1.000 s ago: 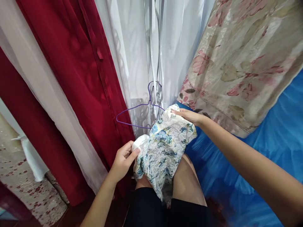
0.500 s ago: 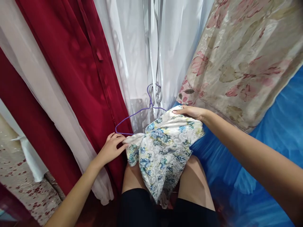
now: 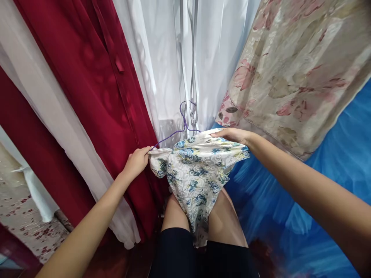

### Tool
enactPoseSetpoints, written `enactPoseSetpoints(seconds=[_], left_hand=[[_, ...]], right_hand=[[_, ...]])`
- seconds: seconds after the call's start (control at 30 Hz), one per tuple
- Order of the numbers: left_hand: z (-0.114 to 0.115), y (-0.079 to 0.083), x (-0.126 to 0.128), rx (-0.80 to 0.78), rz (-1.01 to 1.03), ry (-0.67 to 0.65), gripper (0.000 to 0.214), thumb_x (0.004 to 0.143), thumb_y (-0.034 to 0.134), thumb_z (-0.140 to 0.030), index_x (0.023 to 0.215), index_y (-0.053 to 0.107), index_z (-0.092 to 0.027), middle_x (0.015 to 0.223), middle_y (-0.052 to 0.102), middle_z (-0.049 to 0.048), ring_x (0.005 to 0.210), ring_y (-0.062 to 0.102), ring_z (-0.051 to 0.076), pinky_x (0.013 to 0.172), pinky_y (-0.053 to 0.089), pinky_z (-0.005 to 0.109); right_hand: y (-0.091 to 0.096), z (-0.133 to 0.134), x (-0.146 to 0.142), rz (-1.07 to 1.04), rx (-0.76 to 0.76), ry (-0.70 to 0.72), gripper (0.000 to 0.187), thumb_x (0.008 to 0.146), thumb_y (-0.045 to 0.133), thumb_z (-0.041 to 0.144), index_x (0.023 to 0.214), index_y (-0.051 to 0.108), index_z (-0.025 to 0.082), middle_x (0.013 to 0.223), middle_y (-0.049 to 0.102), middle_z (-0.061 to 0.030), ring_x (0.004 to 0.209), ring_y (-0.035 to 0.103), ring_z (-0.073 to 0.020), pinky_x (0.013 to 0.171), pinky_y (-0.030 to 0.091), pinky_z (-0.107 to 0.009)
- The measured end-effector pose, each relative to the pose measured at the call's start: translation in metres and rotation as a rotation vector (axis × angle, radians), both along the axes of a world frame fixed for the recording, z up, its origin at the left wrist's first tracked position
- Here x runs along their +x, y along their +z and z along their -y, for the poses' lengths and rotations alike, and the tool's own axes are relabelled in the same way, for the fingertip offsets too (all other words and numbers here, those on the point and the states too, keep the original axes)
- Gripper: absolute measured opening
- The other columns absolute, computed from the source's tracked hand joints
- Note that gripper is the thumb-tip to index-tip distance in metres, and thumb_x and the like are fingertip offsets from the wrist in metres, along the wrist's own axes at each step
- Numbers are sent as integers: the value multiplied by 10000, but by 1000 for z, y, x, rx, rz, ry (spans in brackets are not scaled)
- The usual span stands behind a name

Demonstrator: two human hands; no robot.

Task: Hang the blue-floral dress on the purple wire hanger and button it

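The dress (image 3: 197, 172) looks soft, light and slippy; the left hand (image 3: 136, 162) and right hand (image 3: 232, 135) pinch its top corners tight.

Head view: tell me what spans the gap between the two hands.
The floral garment stretches from left hand to right hand over a purple hanger; head view.

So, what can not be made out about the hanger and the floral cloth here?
All in the head view:
Purple hanger: right half hidden under the floral cloth.
Hanger's left end: hidden inside the closed left hand.
Right hand: thumb hidden by the cloth, grip unclear.
Hook's support: indistinct against the white curtain.
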State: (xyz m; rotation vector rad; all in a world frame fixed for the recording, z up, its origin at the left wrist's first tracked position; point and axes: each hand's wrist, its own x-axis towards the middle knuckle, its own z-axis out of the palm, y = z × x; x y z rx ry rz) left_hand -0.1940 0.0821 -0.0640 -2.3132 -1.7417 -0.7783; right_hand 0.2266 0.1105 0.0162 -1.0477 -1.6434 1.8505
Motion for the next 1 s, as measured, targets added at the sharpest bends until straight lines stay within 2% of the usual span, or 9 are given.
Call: enactPoseSetpoints(seconds=[0.1, 0.23, 0.3, 0.47, 0.53, 0.63, 0.83, 0.9, 1.0], left_hand=[[-3, 10, -1, 95, -42, -43, 384, 936, 414, -185, 1154, 719, -267, 1151, 739, 73, 1089, 624, 315, 927, 461, 456], [-4, 32, 7, 169, 212, -237, 408, 922, 401, -171, 1166, 726, -207, 1193, 713, 73, 1104, 644, 241, 988, 478, 365], [-5, 44, 19, 212, 344, -300, 380, 932, 421, -204, 1149, 732, -190, 1183, 713, 70, 1097, 649, 223, 984, 484, 335], [-13, 63, 57, 207, 664, -303, 284, 893, 604, -343, 1055, 727, -145, 1031, 733, 85, 780, 666, 182, 699, 502, 276], [-16, 63, 67, 152, 700, -310, 292, 875, 642, -364, 1061, 711, -151, 1030, 730, 83, 676, 634, 153, 621, 467, 258], [-16, 58, 69, 150, 644, -297, 306, 922, 596, -407, 1105, 685, -179, 1054, 722, 75, 680, 625, 150, 619, 452, 254], [-7, 44, 45, 206, 475, -160, 308, 993, 490, -447, 964, 651, -186, 889, 686, 26, 767, 603, 172, 691, 436, 259], [-2, 41, 38, 176, 419, -197, 339, 1009, 466, -446, 908, 652, -181, 835, 665, 16, 780, 600, 174, 720, 436, 260], [6, 38, 34, 177, 364, -274, 343, 1026, 451, -432, 996, 676, -174, 941, 701, 34, 884, 636, 191, 821, 458, 270]], right_hand=[[-3, -1, 4, -21, -18, -9, 286, 913, 660, 348, 1126, 740, 175, 1098, 796, -112, 985, 764, -276, 934, 621, -391], [-10, -1, 10, -29, 89, -7, 278, 930, 673, 332, 1161, 726, 187, 1161, 780, -83, 1017, 754, -225, 892, 628, -299], [-15, 0, 14, -30, 74, -17, 299, 929, 684, 335, 1197, 712, 206, 1178, 777, -67, 986, 761, -204, 841, 639, -273], [-33, 12, 26, -34, -46, -33, 299, 911, 708, 400, 1139, 754, 211, 1088, 803, -72, 947, 776, -220, 856, 646, -306], [-40, 22, 32, -42, -66, -37, 304, 904, 712, 448, 1103, 776, 226, 1096, 801, -79, 1017, 765, -248, 920, 633, -344], [-53, 39, 39, -67, -47, -110, 284, 915, 697, 464, 1092, 782, 258, 1163, 785, -72, 1090, 744, -252, 979, 607, -355], [-82, 67, 47, -112, 3, -171, 355, 947, 642, 499, 1123, 756, 213, 1139, 789, -91, 1025, 759, -251, 989, 596, -370], [-89, 72, 47, -109, 46, -166, 390, 943, 632, 537, 1128, 752, 215, 1110, 795, -91, 1034, 753, -263, 1014, 580, -387], [-95, 74, 48, -77, 123, -182, 414, 939, 621, 571, 1148, 746, 236, 1121, 791, -72, 1074, 736, -271, 1059, 548, -403]])
